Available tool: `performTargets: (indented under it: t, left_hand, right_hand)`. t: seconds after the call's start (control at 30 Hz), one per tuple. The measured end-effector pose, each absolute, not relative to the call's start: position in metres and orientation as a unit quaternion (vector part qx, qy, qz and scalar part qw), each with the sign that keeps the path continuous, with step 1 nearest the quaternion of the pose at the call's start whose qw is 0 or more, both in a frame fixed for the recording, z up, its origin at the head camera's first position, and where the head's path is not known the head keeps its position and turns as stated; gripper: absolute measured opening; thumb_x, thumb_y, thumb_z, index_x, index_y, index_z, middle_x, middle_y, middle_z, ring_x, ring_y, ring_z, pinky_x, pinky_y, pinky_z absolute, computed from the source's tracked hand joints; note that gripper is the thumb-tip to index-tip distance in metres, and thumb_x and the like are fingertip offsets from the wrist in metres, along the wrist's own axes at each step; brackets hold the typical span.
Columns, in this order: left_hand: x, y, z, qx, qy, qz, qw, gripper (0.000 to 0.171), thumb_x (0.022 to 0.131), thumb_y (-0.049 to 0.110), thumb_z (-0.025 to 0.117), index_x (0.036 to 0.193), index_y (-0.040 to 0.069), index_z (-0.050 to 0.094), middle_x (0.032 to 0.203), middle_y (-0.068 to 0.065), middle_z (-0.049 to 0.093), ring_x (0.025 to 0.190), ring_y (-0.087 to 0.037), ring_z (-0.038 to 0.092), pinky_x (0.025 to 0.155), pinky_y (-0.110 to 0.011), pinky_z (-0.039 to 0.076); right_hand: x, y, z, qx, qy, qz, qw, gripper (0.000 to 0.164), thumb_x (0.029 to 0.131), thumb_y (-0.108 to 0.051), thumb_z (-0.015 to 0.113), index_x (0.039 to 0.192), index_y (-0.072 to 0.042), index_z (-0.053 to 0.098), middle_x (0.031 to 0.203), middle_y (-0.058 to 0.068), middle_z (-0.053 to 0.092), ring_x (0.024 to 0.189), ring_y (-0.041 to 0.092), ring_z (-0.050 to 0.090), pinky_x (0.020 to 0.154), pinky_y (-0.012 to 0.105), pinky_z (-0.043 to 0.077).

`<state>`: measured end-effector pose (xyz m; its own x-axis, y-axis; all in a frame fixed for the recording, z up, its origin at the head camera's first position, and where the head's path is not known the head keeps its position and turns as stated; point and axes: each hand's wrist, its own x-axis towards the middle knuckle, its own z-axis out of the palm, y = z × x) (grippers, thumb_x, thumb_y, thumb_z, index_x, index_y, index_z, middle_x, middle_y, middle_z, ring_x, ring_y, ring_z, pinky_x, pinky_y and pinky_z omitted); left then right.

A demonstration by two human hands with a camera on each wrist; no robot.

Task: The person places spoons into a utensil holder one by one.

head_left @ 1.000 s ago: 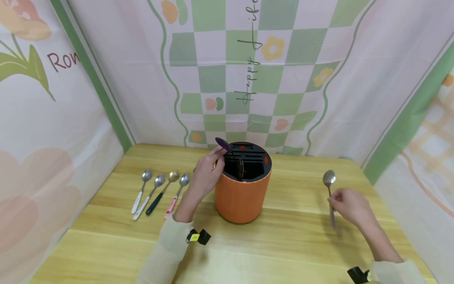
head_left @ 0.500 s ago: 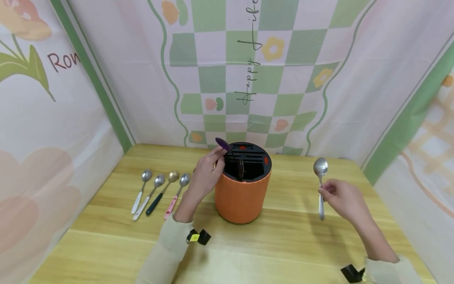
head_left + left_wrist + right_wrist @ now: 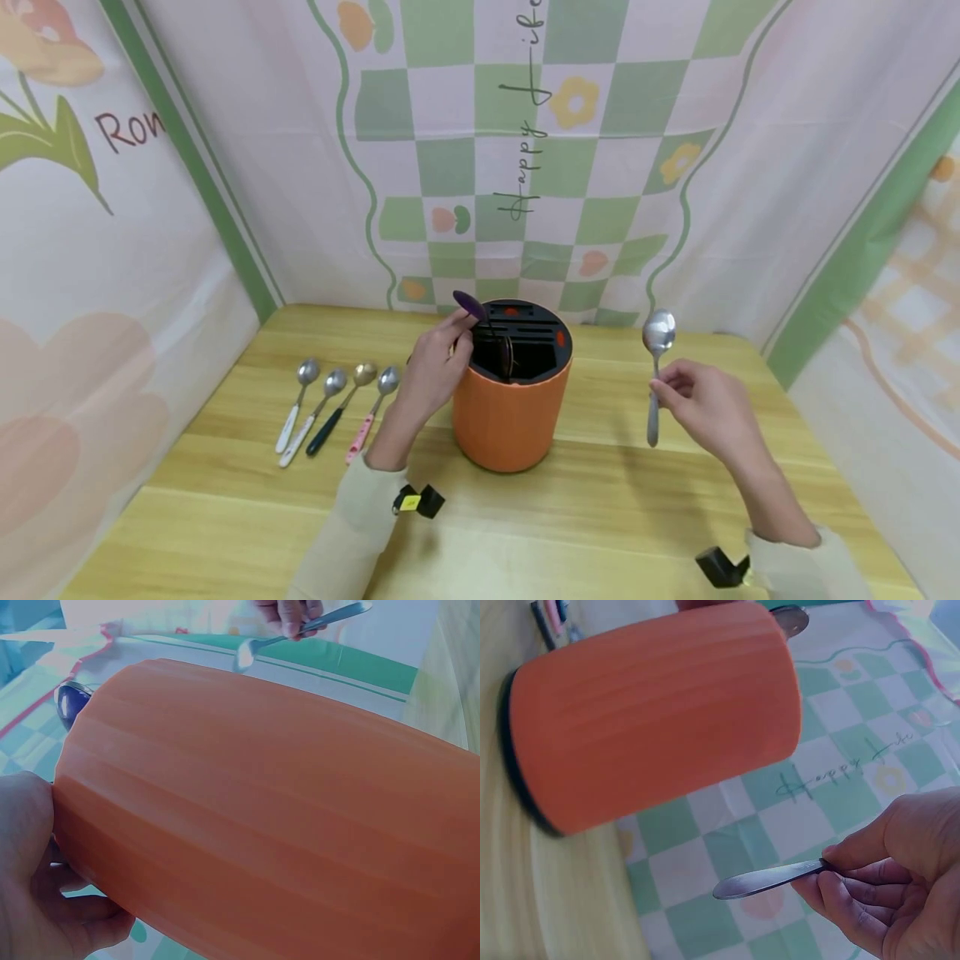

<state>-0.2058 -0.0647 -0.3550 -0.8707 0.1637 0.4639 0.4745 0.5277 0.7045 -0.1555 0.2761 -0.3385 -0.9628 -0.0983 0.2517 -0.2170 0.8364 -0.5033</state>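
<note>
An orange utensil holder with a black slotted top stands mid-table, upright. My left hand grips its rim on the left side; in the left wrist view some curled fingers show beside the outer wall. A dark purple spoon stands in the holder, bowl up, just past that hand. To the right, my right hand pinches a metal spoon by its handle, bowl upward, raised above the table. The right wrist view shows the handle's end jutting from between thumb and fingers.
Left of the holder lies a row of several spoons: a white-handled spoon, a dark-handled spoon and a pink-handled spoon among them. A printed cloth hangs behind the wooden table.
My right hand has moved left and upward with the metal spoon, toward the holder. The left hand stays at the rim, and the holder and the row of spoons have not moved.
</note>
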Motion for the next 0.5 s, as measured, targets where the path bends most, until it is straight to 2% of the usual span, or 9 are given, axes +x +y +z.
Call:
performTargets:
  t: [0.23,0.33,0.5]
  left_hand:
    - [-0.207,-0.065,-0.357,-0.191,-0.855,-0.449,0.176,0.040,0.102,0.015,0.040,0.135,0.007,0.062,0.144,-0.005,0.058,0.046,-0.006,0.028,0.046,-0.022,0.032]
    - [-0.207,-0.065,-0.357,-0.192,-0.855,-0.448,0.178,0.040,0.102,0.015,0.040,0.134,0.007,0.063,0.144,-0.005,0.058,0.047,-0.005,0.029,0.047,-0.022,0.032]
    - [-0.206,-0.065,-0.356,-0.191,-0.855,-0.448,0.175,0.040,0.102,0.016,0.041,0.135,0.007,0.062,0.145,-0.005,0.057,0.046,-0.006,0.028,0.047,-0.023,0.032]
  right_hand:
    - [-0.155,0.259,-0.328,0.095,-0.942,0.294,0.132,0.014,0.096,-0.015,0.065,0.094,-0.002,0.069,0.088,0.015,0.075,0.080,0.028,0.074,0.063,0.020,0.053]
    - [-0.155,0.252,-0.324,0.099,-0.938,0.300,0.142,0.015,0.096,-0.016,0.065,0.094,-0.002,0.070,0.088,0.014,0.075,0.082,0.031,0.073,0.065,0.024,0.056]
    - [-0.154,0.242,-0.318,0.102,-0.930,0.315,0.159,0.014,0.096,-0.014,0.065,0.093,-0.001,0.069,0.086,0.014,0.075,0.081,0.029,0.074,0.066,0.017,0.054]
